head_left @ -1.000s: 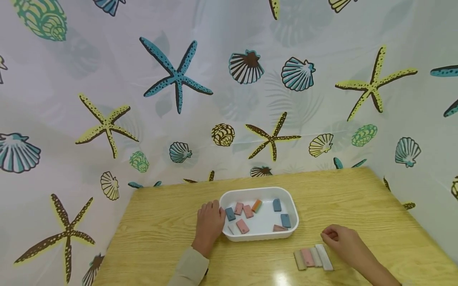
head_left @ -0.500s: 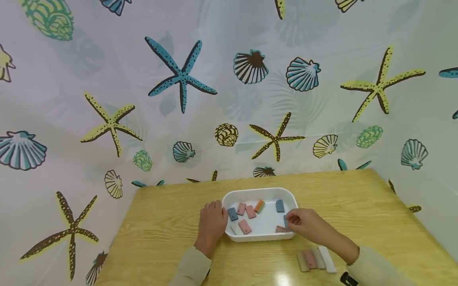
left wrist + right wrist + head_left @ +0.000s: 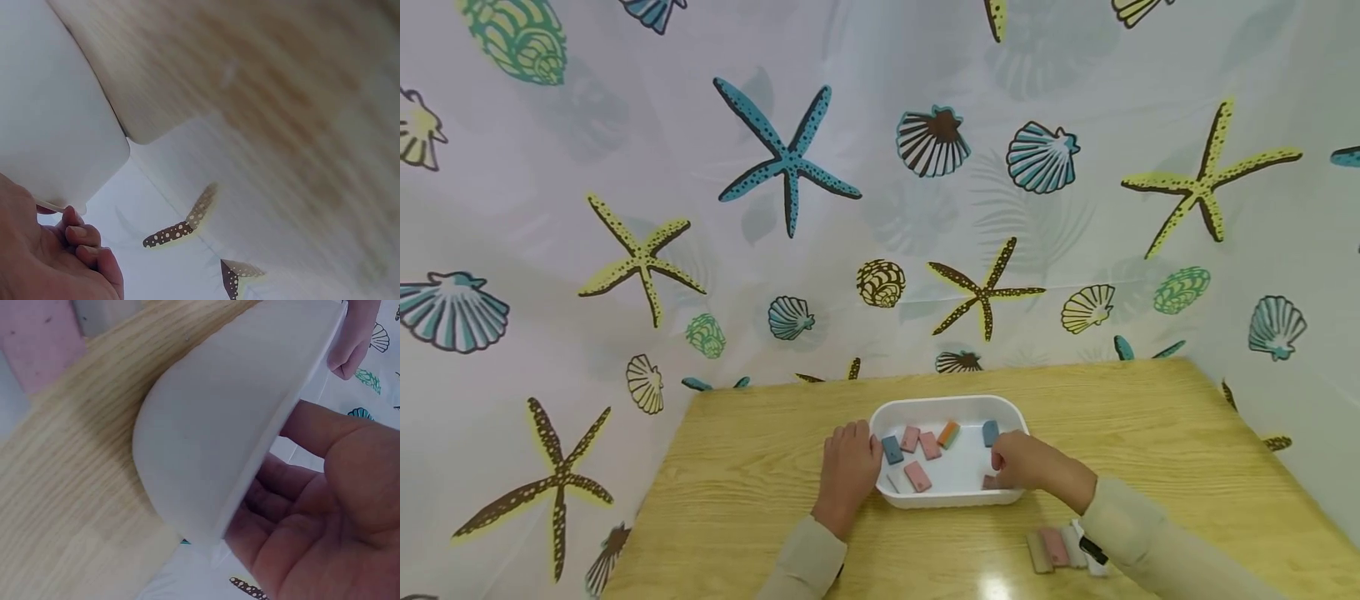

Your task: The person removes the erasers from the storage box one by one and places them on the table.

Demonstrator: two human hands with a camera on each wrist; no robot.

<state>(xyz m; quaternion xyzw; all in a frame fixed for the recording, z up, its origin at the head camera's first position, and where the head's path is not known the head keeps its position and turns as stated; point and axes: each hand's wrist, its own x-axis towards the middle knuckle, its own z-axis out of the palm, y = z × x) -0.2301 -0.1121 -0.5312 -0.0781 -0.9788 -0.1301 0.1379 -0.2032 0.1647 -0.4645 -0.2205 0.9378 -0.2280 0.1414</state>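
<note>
A white plastic tray (image 3: 951, 498) stands on the table with several small flat rectangular pieces in it, mostly pink and blue. My left hand (image 3: 850, 462) holds the tray's left rim; the left wrist view shows its fingers (image 3: 81, 240) curled at the lip. Over the right end of the tray is my right hand (image 3: 1026, 461), reaching down inside. A pinkish-brown piece (image 3: 990, 482) shows beside its fingers, and a blue piece (image 3: 991, 433) lies just behind. In the right wrist view the tray wall (image 3: 200, 419) hides the right fingertips, so what they hold is unseen.
In front of the tray, a tan piece (image 3: 1040, 552), a pink piece (image 3: 1055, 547) and pale ones lie side by side on the wooden table (image 3: 760, 467), partly under the right sleeve (image 3: 1138, 533). A shell-and-starfish patterned curtain (image 3: 880, 208) surrounds the table.
My right hand has moved left from beside the row of pieces into the tray's right end, now covering where a blue piece lay. My left hand stays at the rim.
</note>
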